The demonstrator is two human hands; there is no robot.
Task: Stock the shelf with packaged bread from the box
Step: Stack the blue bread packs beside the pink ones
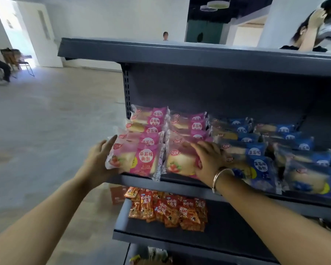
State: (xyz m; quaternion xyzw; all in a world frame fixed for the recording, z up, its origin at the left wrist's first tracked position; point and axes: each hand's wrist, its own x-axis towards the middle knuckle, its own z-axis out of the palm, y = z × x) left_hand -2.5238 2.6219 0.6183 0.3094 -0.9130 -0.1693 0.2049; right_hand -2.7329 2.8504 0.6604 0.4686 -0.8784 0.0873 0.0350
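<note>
Left hand (99, 159) cups a pink bread pack's (139, 159) edge, fingers hidden; right hand (208, 159) lies spread on another.

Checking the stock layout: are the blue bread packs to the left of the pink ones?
No, the blue bread packs sit right of the pink bread packs.

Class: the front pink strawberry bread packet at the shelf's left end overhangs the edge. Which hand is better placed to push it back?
Left. The left hand already touches that pink strawberry bread packet at its outer end; the right hand rests flat on the neighbouring pink packet.
</note>
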